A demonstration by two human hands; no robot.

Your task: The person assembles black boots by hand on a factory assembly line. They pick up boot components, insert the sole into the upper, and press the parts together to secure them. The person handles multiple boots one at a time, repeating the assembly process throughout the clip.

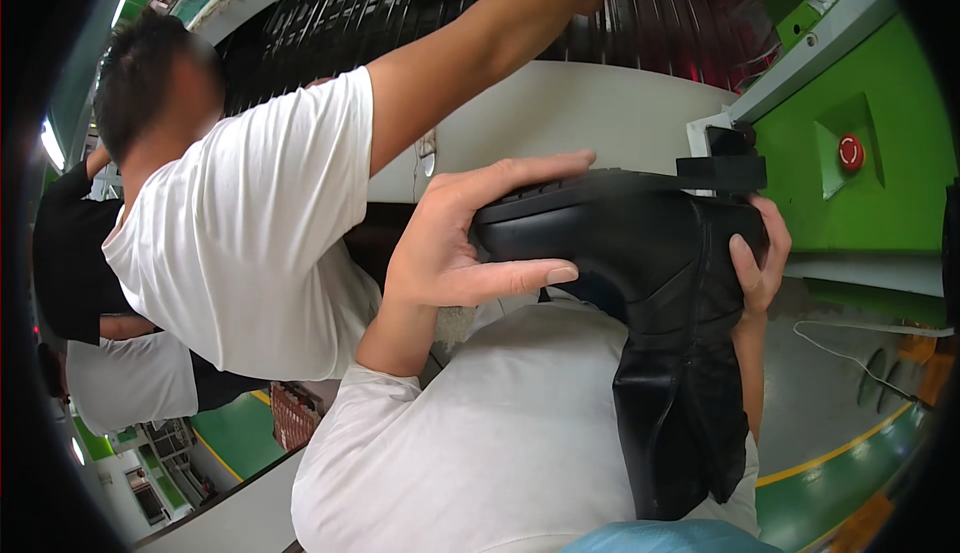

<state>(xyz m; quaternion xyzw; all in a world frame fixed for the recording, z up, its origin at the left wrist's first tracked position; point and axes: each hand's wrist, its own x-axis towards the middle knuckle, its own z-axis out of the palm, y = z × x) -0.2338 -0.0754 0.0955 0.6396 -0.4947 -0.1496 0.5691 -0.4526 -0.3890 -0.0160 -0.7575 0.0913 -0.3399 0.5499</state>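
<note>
A black ankle boot [660, 263] is held in front of my chest, its sole facing up and its shaft hanging down. My left hand [455, 228] wraps round the toe, thumb along the upper and fingers over the sole. At the heel end, my right hand [762, 263] grips the back of the boot, with part of that hand hidden behind it. A black block-like piece [722, 171] stands up at the heel end; I cannot tell whether it belongs to the boot.
Beyond the boot runs a bed of metal rollers [400, 13]. Close on my left, a co-worker in a white shirt [250, 233] reaches an arm across toward the rollers. A green machine panel with a red emergency button [851, 153] stands at the right. More people are at the far left.
</note>
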